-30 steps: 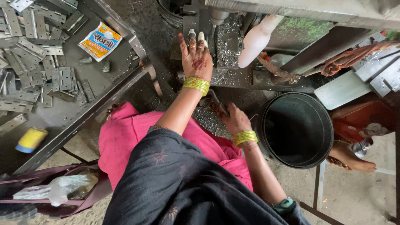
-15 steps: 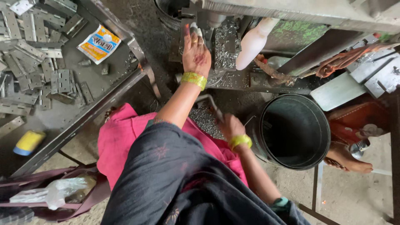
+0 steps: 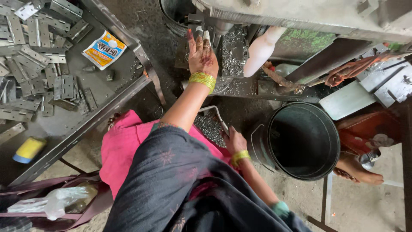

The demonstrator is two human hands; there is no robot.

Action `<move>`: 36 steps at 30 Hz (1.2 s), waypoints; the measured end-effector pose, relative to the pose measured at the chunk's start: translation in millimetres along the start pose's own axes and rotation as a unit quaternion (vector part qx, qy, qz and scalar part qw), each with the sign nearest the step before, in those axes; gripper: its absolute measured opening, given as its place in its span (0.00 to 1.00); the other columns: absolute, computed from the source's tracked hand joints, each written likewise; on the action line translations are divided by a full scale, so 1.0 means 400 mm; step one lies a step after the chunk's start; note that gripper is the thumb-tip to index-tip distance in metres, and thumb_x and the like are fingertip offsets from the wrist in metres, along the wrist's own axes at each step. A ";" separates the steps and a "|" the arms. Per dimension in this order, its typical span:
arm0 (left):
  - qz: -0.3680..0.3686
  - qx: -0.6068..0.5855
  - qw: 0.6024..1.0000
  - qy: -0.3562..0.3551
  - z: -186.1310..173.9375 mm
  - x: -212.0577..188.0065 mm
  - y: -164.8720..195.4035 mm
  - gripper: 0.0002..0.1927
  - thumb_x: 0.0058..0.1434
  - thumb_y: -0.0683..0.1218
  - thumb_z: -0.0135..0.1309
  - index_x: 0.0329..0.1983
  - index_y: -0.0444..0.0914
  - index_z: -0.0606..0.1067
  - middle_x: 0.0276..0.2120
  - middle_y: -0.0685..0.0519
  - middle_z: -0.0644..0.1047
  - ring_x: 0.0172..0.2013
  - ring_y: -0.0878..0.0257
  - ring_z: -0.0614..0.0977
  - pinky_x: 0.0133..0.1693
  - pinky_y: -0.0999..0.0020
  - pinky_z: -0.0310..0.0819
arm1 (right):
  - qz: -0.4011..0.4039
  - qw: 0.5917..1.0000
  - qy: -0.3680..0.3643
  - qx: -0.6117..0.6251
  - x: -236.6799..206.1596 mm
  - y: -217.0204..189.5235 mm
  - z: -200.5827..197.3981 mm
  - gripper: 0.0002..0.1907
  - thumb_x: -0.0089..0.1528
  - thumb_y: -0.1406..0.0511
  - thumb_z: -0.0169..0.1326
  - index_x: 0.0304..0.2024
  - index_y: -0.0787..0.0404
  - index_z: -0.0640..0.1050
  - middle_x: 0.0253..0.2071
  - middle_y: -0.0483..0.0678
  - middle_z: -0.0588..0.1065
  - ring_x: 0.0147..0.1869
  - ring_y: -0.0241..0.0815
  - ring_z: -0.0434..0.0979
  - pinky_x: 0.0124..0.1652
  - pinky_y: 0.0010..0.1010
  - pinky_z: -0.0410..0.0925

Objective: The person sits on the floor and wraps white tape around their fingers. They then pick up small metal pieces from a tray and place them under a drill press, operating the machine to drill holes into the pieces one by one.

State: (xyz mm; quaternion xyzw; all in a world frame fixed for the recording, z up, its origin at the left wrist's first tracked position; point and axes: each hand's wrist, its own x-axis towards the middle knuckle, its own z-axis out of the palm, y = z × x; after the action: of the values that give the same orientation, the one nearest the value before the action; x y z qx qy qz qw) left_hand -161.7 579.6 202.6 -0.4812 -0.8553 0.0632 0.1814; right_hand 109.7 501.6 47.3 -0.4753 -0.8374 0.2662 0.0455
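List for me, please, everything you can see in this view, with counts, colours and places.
metal hinges: many, grey, heaped on the tray at upper left
printed packet: one, white, orange and blue, on the tray beside the hinges
yellow and blue block: one, at the tray's lower left
machine: one, grey, along the top
metal shavings: piles, silvery, on the machine bed
white bottle: one, leaning by the machine
bucket: one, dark, at right
left hand: yellow bangles, fingers at the machine part
right hand: yellow bangle, gripping a thin metal handle
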 end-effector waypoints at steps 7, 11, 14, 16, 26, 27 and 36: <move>0.013 -0.249 0.960 -0.124 -0.069 -0.071 -0.089 0.30 0.63 0.53 0.49 0.67 0.37 0.65 0.74 0.48 0.57 0.71 0.46 0.53 0.66 0.34 0.22 | 0.004 0.998 -0.010 -0.062 -0.045 -0.117 -0.154 0.20 0.62 0.50 0.56 0.40 0.59 0.73 0.34 0.60 0.79 0.41 0.64 0.80 0.39 0.55 0.69; 0.032 -0.459 0.886 -0.061 -0.071 -0.259 -0.184 0.26 0.59 0.49 0.58 0.62 0.44 0.73 0.67 0.45 0.65 0.69 0.44 0.60 0.67 0.42 0.41 | -0.168 0.964 0.146 -0.148 -0.130 -0.332 -0.445 0.14 0.61 0.61 0.60 0.44 0.62 0.75 0.42 0.59 0.78 0.46 0.62 0.78 0.45 0.51 0.70; 0.095 -0.498 0.861 -0.037 -0.052 -0.386 -0.349 0.24 0.60 0.46 0.58 0.60 0.42 0.76 0.59 0.41 0.74 0.61 0.43 0.72 0.63 0.53 0.63 | -0.314 0.937 0.095 0.120 -0.256 -0.457 -0.622 0.14 0.65 0.69 0.55 0.53 0.66 0.77 0.53 0.59 0.78 0.60 0.58 0.76 0.58 0.41 0.68; 0.117 -0.480 0.856 -0.151 -0.040 -0.460 -0.491 0.22 0.62 0.47 0.59 0.60 0.43 0.76 0.49 0.43 0.79 0.51 0.48 0.80 0.54 0.58 0.72 | -0.419 0.860 -0.094 0.277 -0.344 -0.487 -0.717 0.20 0.55 0.75 0.47 0.49 0.64 0.77 0.49 0.57 0.78 0.55 0.49 0.80 0.59 0.41 0.68; -0.294 -0.070 0.953 0.020 0.177 -0.538 -0.892 0.35 0.51 0.55 0.66 0.59 0.35 0.71 0.60 0.38 0.71 0.60 0.38 0.70 0.57 0.40 0.63 | -0.171 0.220 -0.549 0.788 -0.491 -0.787 -0.709 0.38 0.69 0.49 0.47 0.68 0.73 0.60 0.71 0.69 0.62 0.69 0.58 0.70 0.63 0.45 0.65; -0.283 -0.054 0.957 0.041 0.208 -0.527 -0.901 0.38 0.49 0.55 0.67 0.59 0.34 0.70 0.62 0.38 0.71 0.60 0.39 0.70 0.57 0.39 0.62 | -0.152 0.290 -0.604 0.727 -0.486 -0.790 -0.729 0.39 0.71 0.48 0.46 0.71 0.73 0.60 0.69 0.66 0.64 0.69 0.55 0.70 0.66 0.43 0.63; -0.228 -0.010 0.969 0.090 0.288 -0.430 -0.841 0.09 0.59 0.40 0.57 0.44 0.40 0.78 0.43 0.47 0.82 0.46 0.52 0.83 0.45 0.58 0.78 | -0.623 0.604 -0.426 0.255 -0.388 -0.694 -0.588 0.21 0.74 0.55 0.34 0.56 0.61 0.72 0.53 0.51 0.74 0.57 0.47 0.74 0.60 0.33 0.65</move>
State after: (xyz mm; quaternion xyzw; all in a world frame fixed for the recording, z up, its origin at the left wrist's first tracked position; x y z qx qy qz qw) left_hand -392.4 263.8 148.1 -0.2787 -0.9231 -0.0322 0.2629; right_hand 57.4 356.1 411.3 0.3596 -0.7537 0.5485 -0.0418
